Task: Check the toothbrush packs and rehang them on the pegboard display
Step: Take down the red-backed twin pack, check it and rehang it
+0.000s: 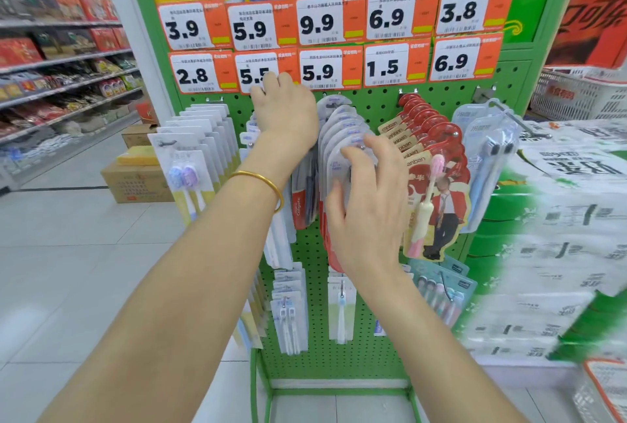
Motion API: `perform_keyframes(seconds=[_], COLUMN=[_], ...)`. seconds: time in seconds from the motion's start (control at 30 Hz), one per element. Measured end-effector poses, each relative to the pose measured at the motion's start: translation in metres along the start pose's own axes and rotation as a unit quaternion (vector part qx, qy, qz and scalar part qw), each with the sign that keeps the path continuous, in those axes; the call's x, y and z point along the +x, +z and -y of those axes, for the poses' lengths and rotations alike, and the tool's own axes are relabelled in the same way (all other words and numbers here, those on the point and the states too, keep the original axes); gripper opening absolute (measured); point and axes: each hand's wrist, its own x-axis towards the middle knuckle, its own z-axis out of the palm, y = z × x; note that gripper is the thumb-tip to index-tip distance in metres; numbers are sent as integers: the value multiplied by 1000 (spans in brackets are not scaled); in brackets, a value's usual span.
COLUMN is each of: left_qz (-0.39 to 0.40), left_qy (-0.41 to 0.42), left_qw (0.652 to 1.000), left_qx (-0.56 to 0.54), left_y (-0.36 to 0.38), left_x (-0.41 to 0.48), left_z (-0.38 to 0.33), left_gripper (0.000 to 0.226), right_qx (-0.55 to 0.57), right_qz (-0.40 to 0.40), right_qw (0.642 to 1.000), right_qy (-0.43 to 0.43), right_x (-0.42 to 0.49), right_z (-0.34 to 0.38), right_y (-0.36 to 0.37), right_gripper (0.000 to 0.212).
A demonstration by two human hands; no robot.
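A green pegboard (373, 107) carries several rows of hanging toothbrush packs. My left hand (285, 107) is raised to the top of a row of white packs (251, 130), just under the price tags; its fingers curl around the peg area and what they hold is hidden. My right hand (369, 205) lies with spread fingers flat against the front of a fanned row of rounded white and red packs (342, 124). To the right hang red cartoon-figure packs (431, 164) and clear packs (488, 151) on a long peg.
Orange price tags (319, 18) cover the upper board. More packs hang low (288, 307). White yellow-bottomed packs (200, 151) hang at the left. Stacked green and white wrapped bales (559, 236) stand at the right, cardboard boxes (135, 181) on the floor at the left, shelves (61, 62) beyond.
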Motion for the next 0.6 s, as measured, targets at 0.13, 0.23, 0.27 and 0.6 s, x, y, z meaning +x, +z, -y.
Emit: perform_keyframes(seconds=[0.13,0.23,0.27,0.6], left_qz=[-35,-60,-68,-164], left_qy=[10,2,-5,-20], left_qw=[998,997,997,986], left_qx=[49,50,43,-1], left_y=[-4,-5,-6,-8], left_x=[-17,-30,-35,-86], left_z=[-4,-4,-4,5], left_gripper=[27,27,27,34], right_qx=[7,8,7,40], right_qz=[-3,9,15,48], right_qw=[1000,1000,1000,997], right_qy=[-9,-7,-4,50], right_x=[-11,-19,-22,-43], right_z=[4,4,4,9], right_y=[-5,-8,-9,-15], right_gripper=[31,33,33,34])
